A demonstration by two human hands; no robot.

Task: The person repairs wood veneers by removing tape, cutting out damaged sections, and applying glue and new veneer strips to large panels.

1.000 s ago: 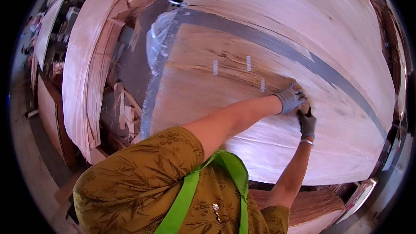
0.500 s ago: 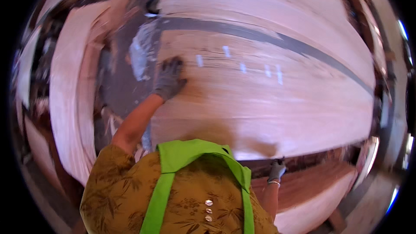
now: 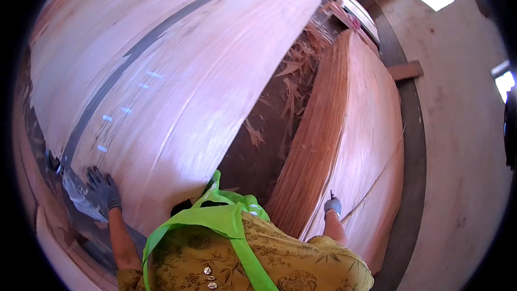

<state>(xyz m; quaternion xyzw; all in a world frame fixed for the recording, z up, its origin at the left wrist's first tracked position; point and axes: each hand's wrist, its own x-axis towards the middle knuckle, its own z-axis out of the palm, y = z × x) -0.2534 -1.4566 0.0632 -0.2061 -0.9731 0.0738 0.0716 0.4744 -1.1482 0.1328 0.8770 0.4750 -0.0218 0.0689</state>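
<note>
Pale pink wood makes up a big, thin sheet (image 3: pixel 183 118), which lies flat on the person's left side. Five little bits of white tape (image 3: pixel 126 110) are stuck on this sheet, in a bent row near its far long edge. Along that edge runs a grey strip (image 3: pixel 116 73), and past the strip lies another wood sheet (image 3: pixel 97 43).

The left hand (image 3: pixel 105 188), in a grey glove, is at the left end of the big sheet, flat, with its fingers spread. Clear plastic (image 3: pixel 82 200) hangs just beside that end.

To the right of the big sheet is a gap, with torn wood scraps (image 3: pixel 293 83) on the dark floor (image 3: pixel 245 156). Across the gap stands a tall pile of thin wood (image 3: pixel 371 113). The right hand (image 3: pixel 333 205), gloved too, is over this pile, near a long, thin sliver (image 3: pixel 371 187). It looks small and dark at the tips, so I cannot tell if it is gripping anything.
</note>
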